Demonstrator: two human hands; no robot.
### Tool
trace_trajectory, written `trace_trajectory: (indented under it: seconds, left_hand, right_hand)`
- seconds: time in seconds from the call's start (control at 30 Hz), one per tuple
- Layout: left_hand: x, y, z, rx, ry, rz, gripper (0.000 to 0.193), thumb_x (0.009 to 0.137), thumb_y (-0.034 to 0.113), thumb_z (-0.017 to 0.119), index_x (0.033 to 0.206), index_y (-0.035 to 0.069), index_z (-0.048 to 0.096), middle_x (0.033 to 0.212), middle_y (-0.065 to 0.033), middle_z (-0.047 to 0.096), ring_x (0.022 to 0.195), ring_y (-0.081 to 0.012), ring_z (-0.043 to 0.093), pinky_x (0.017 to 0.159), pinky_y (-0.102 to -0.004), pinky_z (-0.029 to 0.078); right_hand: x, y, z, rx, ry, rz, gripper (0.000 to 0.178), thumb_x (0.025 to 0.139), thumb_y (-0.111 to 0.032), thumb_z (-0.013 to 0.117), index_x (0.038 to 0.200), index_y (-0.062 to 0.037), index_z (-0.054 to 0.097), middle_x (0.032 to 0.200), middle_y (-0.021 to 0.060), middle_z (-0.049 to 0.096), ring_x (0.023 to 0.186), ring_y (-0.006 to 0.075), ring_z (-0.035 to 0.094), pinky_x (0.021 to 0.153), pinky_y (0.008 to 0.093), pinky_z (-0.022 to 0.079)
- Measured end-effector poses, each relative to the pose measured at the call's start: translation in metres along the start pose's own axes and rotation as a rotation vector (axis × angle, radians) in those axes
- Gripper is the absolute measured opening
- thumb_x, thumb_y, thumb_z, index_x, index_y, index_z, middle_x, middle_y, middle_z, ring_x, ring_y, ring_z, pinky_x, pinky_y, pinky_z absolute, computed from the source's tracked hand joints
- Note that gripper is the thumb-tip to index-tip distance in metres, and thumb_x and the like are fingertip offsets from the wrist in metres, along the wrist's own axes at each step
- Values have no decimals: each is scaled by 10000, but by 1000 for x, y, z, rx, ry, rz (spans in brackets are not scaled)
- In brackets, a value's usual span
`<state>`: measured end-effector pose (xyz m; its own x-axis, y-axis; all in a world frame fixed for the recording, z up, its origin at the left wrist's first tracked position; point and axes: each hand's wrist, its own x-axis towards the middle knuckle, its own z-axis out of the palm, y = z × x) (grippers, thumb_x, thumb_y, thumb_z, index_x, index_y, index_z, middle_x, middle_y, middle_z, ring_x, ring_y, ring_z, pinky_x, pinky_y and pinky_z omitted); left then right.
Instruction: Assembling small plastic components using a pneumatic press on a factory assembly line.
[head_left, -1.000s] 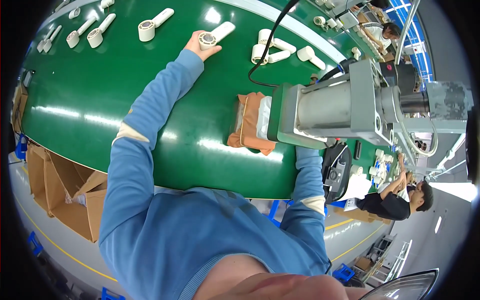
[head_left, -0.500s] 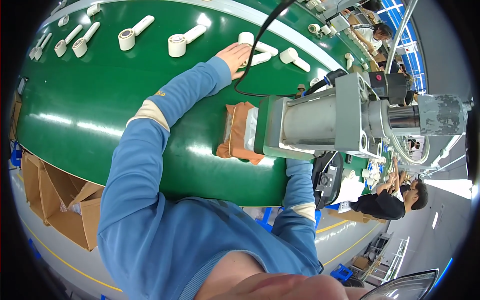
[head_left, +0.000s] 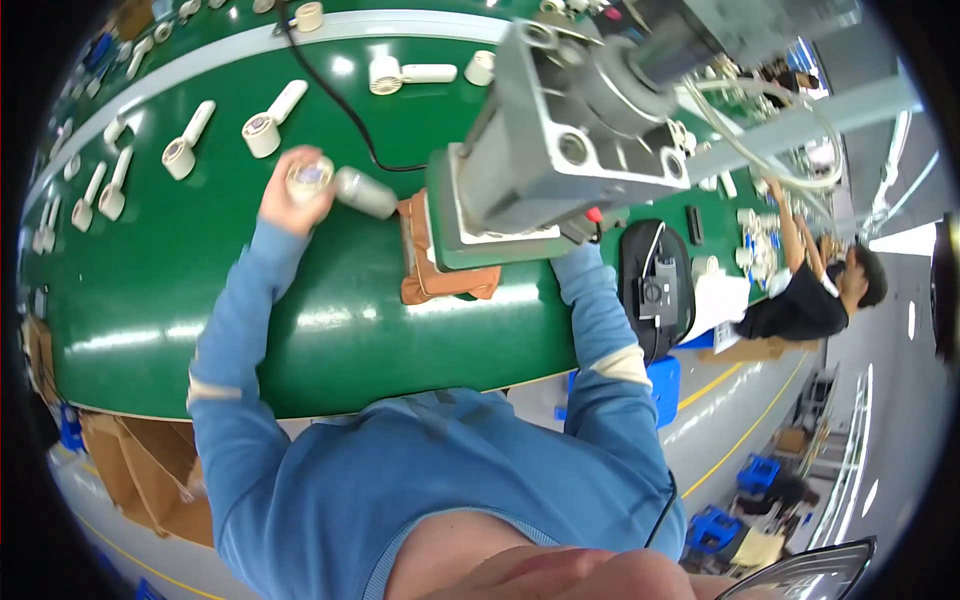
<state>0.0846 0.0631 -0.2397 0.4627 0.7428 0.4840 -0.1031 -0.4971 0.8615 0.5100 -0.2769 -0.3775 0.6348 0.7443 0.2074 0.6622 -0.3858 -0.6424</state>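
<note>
My left hand [head_left: 287, 197] is closed around the round head of a white handheld fan [head_left: 366, 193], held over the green table. The fan's handle points right, toward the press, and is blurred. A brown cloth-wrapped block [head_left: 455, 284] sits under the head of the grey metal press [head_left: 530, 160]. My right forearm reaches behind the press, which hides my right hand. Several more white fans stand along the table's far side, one of them a fan [head_left: 262, 134] just beyond my left hand.
A black cable [head_left: 345, 108] hangs down to the table beyond the block. Right of the press lies a black case [head_left: 655, 285] with a small device on it. Cardboard boxes [head_left: 140, 465] stand on the floor at left. A co-worker in black [head_left: 800, 315] sits at the right.
My left hand has come back from the far row of fans, nearer and to the left, now with a fan in it. The whole view has shifted.
</note>
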Motion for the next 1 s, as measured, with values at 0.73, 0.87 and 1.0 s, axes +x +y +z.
trace_trajectory:
  seconds: [0.73,0.87,1.0]
  left_hand:
    - [-50,62,29,-159,-328,-39,715,656,-3,686,1295,12,364,1058,-107,574,923,-199,581,844,-284,460]
    - [-51,58,37,-121,-389,-16,726,653,9,697,1297,29,360,1055,-102,576,918,-198,585,834,-285,469]
    - [-53,47,42,-126,-404,40,735,659,6,685,1308,22,341,1053,-112,579,920,-197,581,838,-287,465]
  right_hand:
    - [61,-119,-14,-3689,314,-961,661,855,-563,366,1404,-202,301,1413,76,370,1311,301,324,1027,618,234]
    - [52,-136,-14,-3865,627,-842,712,835,-620,346,1426,-231,266,1447,83,332,1332,318,292,1017,667,214]
    - [38,-164,-19,-4252,494,-1211,736,830,-630,352,1440,-234,240,1451,90,325,1343,325,272,1027,651,214]
